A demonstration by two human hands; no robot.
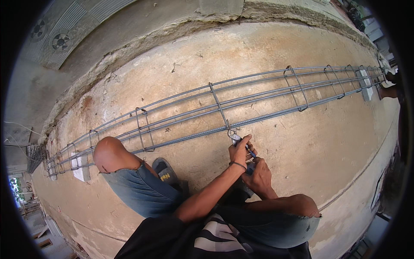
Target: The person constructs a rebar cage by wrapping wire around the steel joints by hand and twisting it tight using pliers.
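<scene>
A long cage of ribbed steel bars (189, 113) runs across in front of me, with square wire stirrups (219, 105) around the bars. My left hand (239, 151) is closed around blue-handled pincers (235, 138). Their metal head is at the near lower bar, by the bottom corner of a stirrup. Just below and to the right, my right hand (260, 176) is closed at the end of the handles; its fingertips are partly hidden. Whether the jaws grip a tie wire is too small to tell.
White blocks (80, 166) prop the cage at the left, and another block (365, 85) at the right. A person (394, 84) is at the cage's far right end. My sandalled foot (166, 172) rests on the concrete floor (284, 155). A rough concrete ledge (129, 47) runs behind.
</scene>
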